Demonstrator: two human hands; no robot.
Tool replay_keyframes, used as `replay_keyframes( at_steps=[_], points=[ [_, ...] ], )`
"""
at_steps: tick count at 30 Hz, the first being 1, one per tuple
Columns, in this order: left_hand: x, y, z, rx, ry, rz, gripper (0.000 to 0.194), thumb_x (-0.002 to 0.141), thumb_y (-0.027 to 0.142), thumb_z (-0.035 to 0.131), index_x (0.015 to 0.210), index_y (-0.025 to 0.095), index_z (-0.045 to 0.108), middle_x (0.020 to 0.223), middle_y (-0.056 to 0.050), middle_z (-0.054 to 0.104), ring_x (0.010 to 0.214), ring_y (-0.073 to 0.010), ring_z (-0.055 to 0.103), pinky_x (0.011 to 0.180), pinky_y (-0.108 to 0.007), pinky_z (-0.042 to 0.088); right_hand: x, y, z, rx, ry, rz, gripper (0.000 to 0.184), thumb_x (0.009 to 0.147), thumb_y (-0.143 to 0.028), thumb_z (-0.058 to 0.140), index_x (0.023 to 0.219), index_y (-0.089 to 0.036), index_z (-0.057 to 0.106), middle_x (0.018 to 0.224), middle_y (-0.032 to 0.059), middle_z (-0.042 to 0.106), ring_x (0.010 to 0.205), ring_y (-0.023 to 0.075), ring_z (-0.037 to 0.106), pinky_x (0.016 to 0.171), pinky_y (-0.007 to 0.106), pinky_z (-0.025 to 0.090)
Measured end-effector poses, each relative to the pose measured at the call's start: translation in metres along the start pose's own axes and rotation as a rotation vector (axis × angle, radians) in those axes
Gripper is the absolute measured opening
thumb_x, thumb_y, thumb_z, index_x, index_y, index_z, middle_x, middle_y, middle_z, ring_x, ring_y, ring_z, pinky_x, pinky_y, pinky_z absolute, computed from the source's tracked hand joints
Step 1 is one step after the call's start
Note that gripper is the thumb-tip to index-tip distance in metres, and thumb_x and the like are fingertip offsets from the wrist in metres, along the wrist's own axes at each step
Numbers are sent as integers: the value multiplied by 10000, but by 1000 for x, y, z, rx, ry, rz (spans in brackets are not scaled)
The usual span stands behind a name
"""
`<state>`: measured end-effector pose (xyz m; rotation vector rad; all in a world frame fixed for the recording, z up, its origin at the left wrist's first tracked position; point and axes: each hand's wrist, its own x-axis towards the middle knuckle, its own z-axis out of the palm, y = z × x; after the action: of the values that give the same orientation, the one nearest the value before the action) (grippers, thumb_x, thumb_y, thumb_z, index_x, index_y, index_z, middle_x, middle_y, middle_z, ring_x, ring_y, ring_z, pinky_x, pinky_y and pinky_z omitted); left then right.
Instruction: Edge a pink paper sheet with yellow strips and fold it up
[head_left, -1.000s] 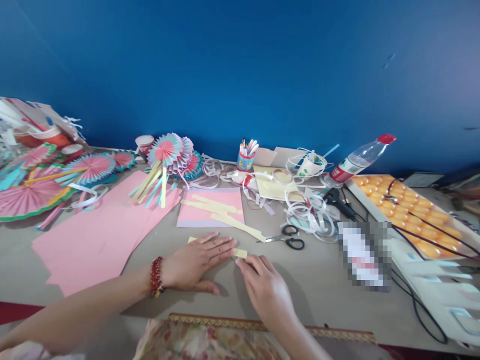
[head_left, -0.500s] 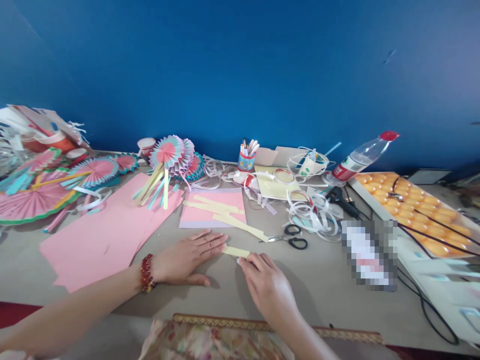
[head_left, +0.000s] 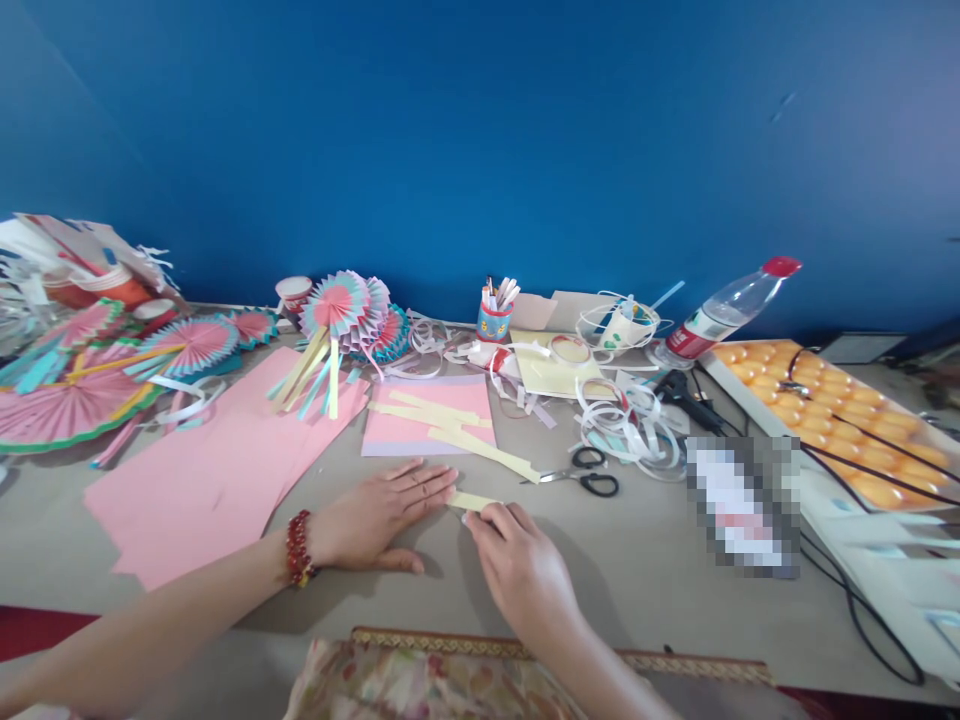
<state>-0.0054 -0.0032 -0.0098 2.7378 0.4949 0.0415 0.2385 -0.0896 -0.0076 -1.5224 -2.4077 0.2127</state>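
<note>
Left hand [head_left: 379,517] lying flat, fingers outstretched, at left end of yellow strip [head_left: 474,501] on table [head_left: 645,585]; right hand [head_left: 525,570] curling at other end, grip unclear. Pressing evenly should help strip stay straight.

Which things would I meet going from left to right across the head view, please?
Green-edged pink fan, red beaded bracelet, left hand, right hand, red-capped bottle.
</note>
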Motion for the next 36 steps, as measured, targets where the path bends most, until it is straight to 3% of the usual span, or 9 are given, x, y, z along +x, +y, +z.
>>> replay_keyframes(
  at_steps=[8,16,24,36],
  points=[
    [1,0,1,-32,15,13,878,944,640,468,1587,205,58,1635,-110,120,1507,-282,133,1238,-458,79,12,-10,2,-29,-32,-3,253,887,-78,577,1091,-205,656,947,60,642,865,198,572,736,290,496],
    [-19,-10,-24,-26,14,-51,774,1004,590,369,1587,223,17,1645,-67,86,1515,-261,84,1244,-435,68,12,-7,4,-22,-51,-19,309,878,-65,597,1161,-177,650,1001,66,654,905,199,574,757,291,501],
    [-35,-6,-3,43,-2,-71,899,925,670,471,1585,198,83,1632,-122,141,1505,-293,139,1232,-464,93,14,-8,3,-12,-62,-14,298,875,-56,602,1138,-187,644,976,62,648,873,199,570,731,296,480],
    [-34,-8,-3,38,8,-51,916,923,677,467,1585,191,61,1632,-124,136,1502,-299,150,1234,-469,96,26,-22,14,-80,-37,-36,239,873,-81,614,1081,-195,637,975,58,639,878,211,555,686,326,439]
  ],
)
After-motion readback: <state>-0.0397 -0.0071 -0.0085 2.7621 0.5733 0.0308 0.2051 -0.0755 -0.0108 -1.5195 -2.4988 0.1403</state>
